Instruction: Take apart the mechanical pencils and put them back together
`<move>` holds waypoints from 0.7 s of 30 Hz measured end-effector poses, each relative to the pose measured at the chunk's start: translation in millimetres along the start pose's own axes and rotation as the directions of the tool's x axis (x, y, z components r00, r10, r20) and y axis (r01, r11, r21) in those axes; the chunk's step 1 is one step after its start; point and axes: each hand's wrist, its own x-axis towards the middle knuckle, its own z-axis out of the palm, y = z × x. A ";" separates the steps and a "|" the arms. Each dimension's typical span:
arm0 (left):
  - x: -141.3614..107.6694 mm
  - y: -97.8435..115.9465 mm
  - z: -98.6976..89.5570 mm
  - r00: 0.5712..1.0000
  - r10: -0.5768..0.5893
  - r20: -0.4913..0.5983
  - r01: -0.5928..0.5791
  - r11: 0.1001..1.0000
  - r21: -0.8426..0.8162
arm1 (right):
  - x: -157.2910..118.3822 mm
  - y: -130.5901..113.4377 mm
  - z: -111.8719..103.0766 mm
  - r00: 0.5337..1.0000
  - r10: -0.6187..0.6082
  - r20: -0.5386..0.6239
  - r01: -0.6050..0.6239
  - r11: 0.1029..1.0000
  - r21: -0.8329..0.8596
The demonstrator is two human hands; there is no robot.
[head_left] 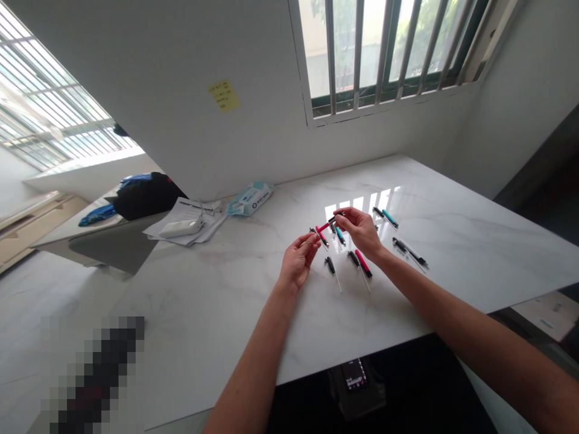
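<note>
My left hand (pixel 301 259) is closed in a pinch at the lower left end of a red and black pen (pixel 324 226). The fingertips of my right hand (pixel 359 230) close round its black upper end. Both hands hold it slightly above the white table. Below them lie a black pen part with a thin white refill (pixel 336 276) and a red pen barrel (pixel 363 263) beside a black piece (pixel 353 259). Between the hands a teal barrel (pixel 340 235) is partly visible. Past my right hand are another teal barrel (pixel 389 218) and a grey-black barrel (pixel 412 252).
The marbled table (pixel 217 313) meets the wall at the back. A wipes packet (pixel 251 199) and papers (pixel 194 223) with a white device (pixel 181 227) lie at back left. A lit phone (pixel 354 374) is below the front edge. A yellow note (pixel 224 96) hangs on the wall.
</note>
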 end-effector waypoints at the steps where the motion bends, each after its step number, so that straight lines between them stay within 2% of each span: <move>1: -0.1 0.5 -0.3 1.000 0.002 0.004 -0.002 1.000 0.003 | 0.2 0.0 -0.4 1.000 -0.007 -0.003 0.007 1.000 0.003; 6: -1.9 4.7 -3.4 0.999 0.045 0.028 -0.046 0.997 0.059 | 1.1 1.0 -1.6 0.999 -0.014 -0.031 0.014 1.000 -0.022; 10: -2.9 6.6 -4.8 0.995 0.088 0.049 -0.095 0.984 0.151 | 1.0 1.8 -1.1 0.999 0.032 -0.040 -0.032 0.999 -0.003; 16: -1.4 6.2 -6.6 0.994 0.094 0.062 -0.108 0.951 0.291 | -0.2 3.0 -0.7 0.993 0.109 -0.033 -0.108 0.994 0.030; 18: -0.5 6.3 -7.6 0.989 0.130 0.075 -0.149 0.922 0.358 | -0.1 3.4 -1.1 0.992 0.123 -0.035 -0.121 0.992 0.040; 21: -0.8 7.3 -7.7 0.966 0.207 0.158 -0.258 0.830 0.494 | -0.1 1.8 -1.4 0.999 0.039 -0.012 -0.040 0.998 -0.043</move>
